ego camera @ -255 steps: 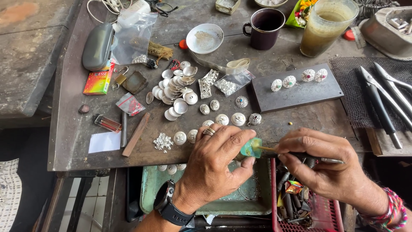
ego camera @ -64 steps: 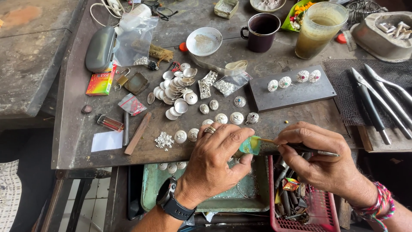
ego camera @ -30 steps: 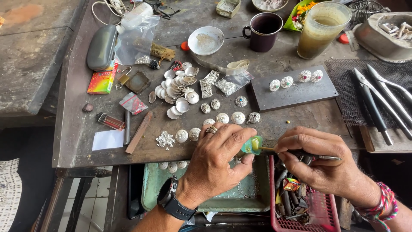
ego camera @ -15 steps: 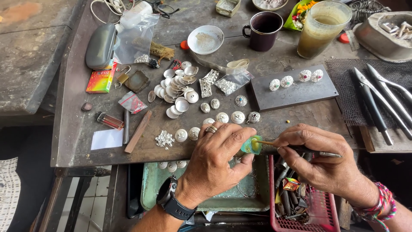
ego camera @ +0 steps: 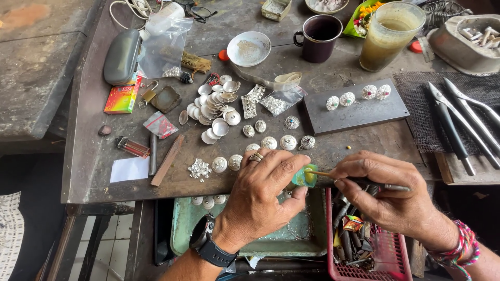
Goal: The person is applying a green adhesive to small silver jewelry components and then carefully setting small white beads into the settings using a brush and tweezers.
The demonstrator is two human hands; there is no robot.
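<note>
While pinched in left hand (ego camera: 260, 200) fingertips, green piece (ego camera: 303, 176) looks tiny, light (probably fragile); right hand (ego camera: 390, 195) clamps thin tool (ego camera: 364, 183), tip touching it.

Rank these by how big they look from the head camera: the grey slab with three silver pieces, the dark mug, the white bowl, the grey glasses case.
1. Grey slab: clearly largest.
2. Grey glasses case.
3. White bowl and dark mug: too alike to rank; the mug stands taller, which this downward view hides.
</note>
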